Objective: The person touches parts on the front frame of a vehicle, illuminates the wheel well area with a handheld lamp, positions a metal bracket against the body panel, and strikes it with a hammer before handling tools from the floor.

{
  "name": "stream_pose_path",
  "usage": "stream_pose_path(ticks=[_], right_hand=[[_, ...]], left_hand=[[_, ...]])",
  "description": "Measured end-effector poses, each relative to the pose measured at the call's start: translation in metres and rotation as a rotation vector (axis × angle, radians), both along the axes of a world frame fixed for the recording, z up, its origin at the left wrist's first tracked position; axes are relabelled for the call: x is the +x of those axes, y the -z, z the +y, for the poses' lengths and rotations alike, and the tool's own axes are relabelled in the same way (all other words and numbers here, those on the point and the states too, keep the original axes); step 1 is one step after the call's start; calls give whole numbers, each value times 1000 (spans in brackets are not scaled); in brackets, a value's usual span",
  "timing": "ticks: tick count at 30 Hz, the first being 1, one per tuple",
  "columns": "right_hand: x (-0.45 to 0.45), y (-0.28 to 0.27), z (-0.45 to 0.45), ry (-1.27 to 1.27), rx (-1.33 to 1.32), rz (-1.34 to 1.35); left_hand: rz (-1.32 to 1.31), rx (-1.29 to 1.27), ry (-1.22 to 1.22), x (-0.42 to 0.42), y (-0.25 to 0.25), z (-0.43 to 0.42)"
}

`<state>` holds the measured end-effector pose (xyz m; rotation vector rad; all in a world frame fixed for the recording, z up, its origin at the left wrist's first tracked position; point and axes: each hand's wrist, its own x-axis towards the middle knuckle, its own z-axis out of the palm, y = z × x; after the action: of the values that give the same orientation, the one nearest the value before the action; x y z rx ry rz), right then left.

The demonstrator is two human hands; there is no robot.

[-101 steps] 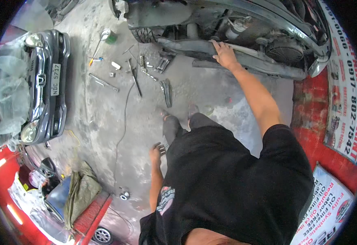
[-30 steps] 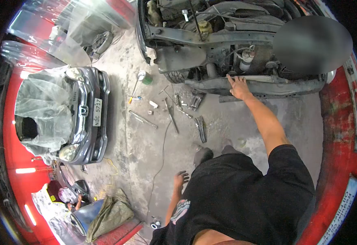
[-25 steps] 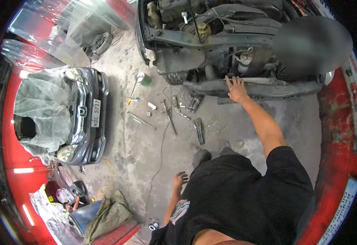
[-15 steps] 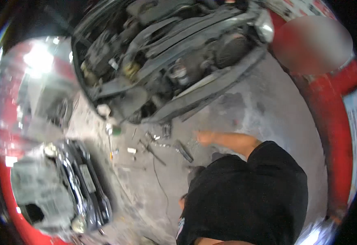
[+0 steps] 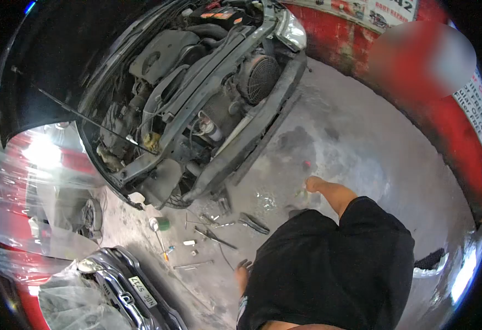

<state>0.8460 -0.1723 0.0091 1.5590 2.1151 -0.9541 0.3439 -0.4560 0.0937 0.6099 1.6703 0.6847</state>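
Red wall (image 5: 329, 37) and a stained concrete floor (image 5: 356, 132) make up our background. Our left grip (image 5: 244, 266), low and central in the frame, hangs beside our black shirt (image 5: 329, 269), fingers loosely apart, with nothing visible in it. Our right grip (image 5: 311, 184), right of centre, hangs above the floor; its fingers are too foreshortened for us to tell how far they close or whether they hold anything.

Near the left grip, a thin cable (image 5: 225, 257) runs toward a long bar (image 5: 216, 237). Farther left lie slim metal rods (image 5: 193, 264), a white block (image 5: 189, 242) and an orange-handled tool (image 5: 166, 256) reaching toward a green can (image 5: 165, 224). Neither grip touches the car (image 5: 208, 71), which fills the upper left, bonnet raised and front beam (image 5: 246, 151) exposed.

We judge it best to watch our feet, since the cable could snag a shoe and the rods could roll. Any reach toward the beam seems safer from close in, knuckles clear of its possibly sharp edges.
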Motion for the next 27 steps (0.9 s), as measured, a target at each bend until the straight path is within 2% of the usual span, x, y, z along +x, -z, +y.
stream_pose_path(ticks=[2, 3, 4, 5, 8, 11, 12, 13, 14, 15, 16, 17, 18, 19, 20, 21, 22, 23, 26, 27], right_hand=[[-15, -17, -16, 76, 26, -77], [-19, 5, -21, 74, 32, -84], [-28, 29, -26, -48, 46, 50], [-32, 48, -37, -170, 52, 182], [-77, 34, -59, -157, 9, 41], [-103, -45, -75, -92, -113, 80], [-103, -49, -78, -103, -117, 74], [-103, -55, -81, -103, -64, 145], [-104, -61, -82, -105, -11, 217], [-102, -64, -82, -125, -17, 210], [-94, -61, -81, -78, -14, 211], [-89, -59, -84, -46, -16, 212], [-62, -16, -84, -131, 51, 239], [-62, -20, -80, -229, 112, 277], [-53, -26, -85, -141, 61, 204], [-53, -76, -88, -51, 19, 123], [-51, -73, -87, -68, 30, 140], [-39, -72, -88, -73, 44, 155], [-20, -42, -90, -81, -51, 205], [-25, -50, -92, -105, -50, 195]], left_hand=[[163, 24, 233, 8, -13, 5], [101, -23, 69, 16, -24, 5], [37, -75, -95, 21, -31, 1], [29, -78, -99, 21, -30, -6], [-74, -62, -90, 14, 7, -39], [11, 314, 85, 9, 67, -93], [61, 446, 121, 9, 84, -107], [222, -112, 18, 12, 91, -121], [214, -116, 3, 13, 100, -127], [326, -92, 165, 5, 134, -138], [436, -71, 319, 9, 130, -145], [365, 49, 245, 11, 124, -158], [305, 164, 147, 17, 98, -155], [240, 173, 168, 20, 94, -154], [161, 161, 66, 26, 88, -154], [83, 155, -41, 35, 78, -153], [9, 151, -150, 43, 68, -151], [-210, -57, -345, 41, 72, -141], [-215, -61, -414, 48, 61, -128], [-185, -88, -414, 50, 54, -121]])
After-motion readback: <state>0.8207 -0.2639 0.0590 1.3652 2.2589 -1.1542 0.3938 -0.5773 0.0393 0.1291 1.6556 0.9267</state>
